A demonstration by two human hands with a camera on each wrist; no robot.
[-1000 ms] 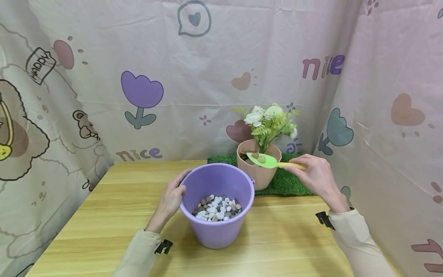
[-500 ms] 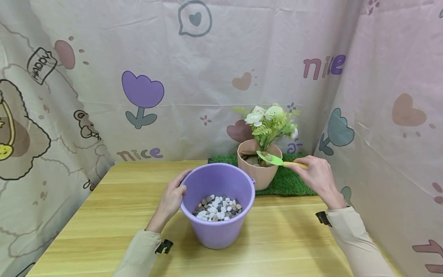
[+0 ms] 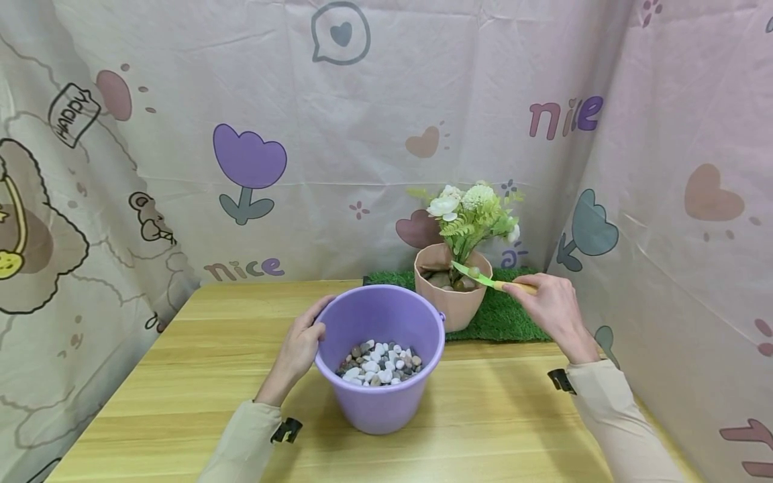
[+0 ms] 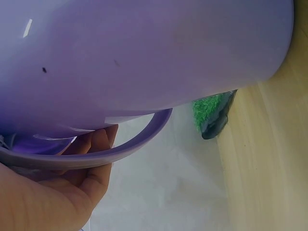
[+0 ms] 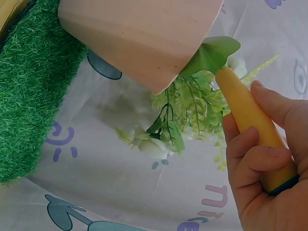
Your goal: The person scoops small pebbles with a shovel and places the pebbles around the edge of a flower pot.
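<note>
My left hand [image 3: 300, 345] grips the rim of a purple bucket [image 3: 380, 409] at its left side. White, grey and brown pebbles [image 3: 380, 365] lie in the bottom of the bucket. In the left wrist view the bucket's handle [image 4: 130, 151] passes across the fingers. My right hand [image 3: 554, 310] holds a small trowel by its yellow handle [image 5: 252, 122]. Its green blade [image 3: 481, 280] is tilted over the opening of a pink flowerpot [image 3: 449, 307], with a brownish pebble [image 3: 474, 272] at the blade. White flowers with green leaves [image 3: 474, 215] rise from the pot, and stones show inside it.
The pot stands on a green artificial grass mat [image 3: 510, 318] at the back right of the wooden table [image 3: 235, 355]. Printed curtains [image 3: 356, 121] hang behind the table and along both sides. The bucket stands in front and to the left of the pot.
The trowel's blade has turned from lying nearly flat to edge-on and shifted slightly right over the pot. Fewer pebbles show on it. The left hand and bucket stay put.
</note>
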